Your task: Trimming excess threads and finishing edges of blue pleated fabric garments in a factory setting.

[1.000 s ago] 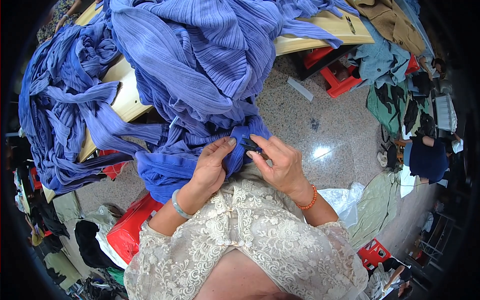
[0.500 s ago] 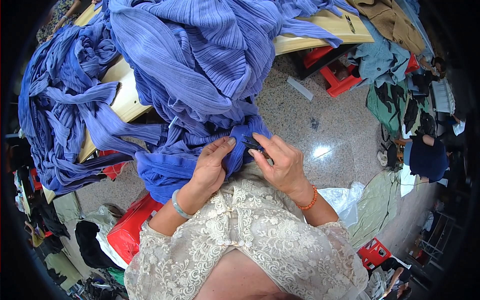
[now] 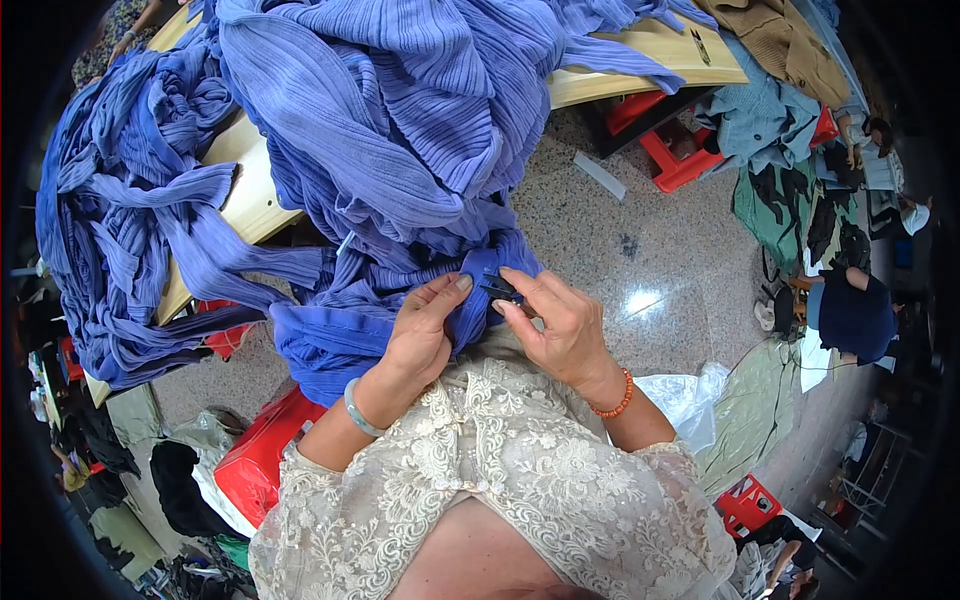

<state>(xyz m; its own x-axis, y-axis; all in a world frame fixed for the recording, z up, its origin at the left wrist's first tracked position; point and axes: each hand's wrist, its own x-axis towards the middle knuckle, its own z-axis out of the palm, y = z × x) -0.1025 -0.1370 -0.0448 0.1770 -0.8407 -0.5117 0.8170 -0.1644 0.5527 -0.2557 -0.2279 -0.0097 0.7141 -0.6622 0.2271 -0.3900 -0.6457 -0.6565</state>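
Closely, both hands work at a blue garment [image 3: 335, 345] in the lap, just below the tabletop [image 3: 255, 185].
The left hand [image 3: 425, 325] pinches the cloth between thumb and fingers; the right hand [image 3: 562, 322] grips small black snips [image 3: 502, 293], fingers closed round their handles, any lettering too small to read. The snips' long axis slants across the cloth, blades pointing left and slightly up, toward the left thumb. The garment's folds spread leftward from the left hand, beneath a ribbed blue pile [image 3: 390, 110] heaped over the tabletop's near edge.
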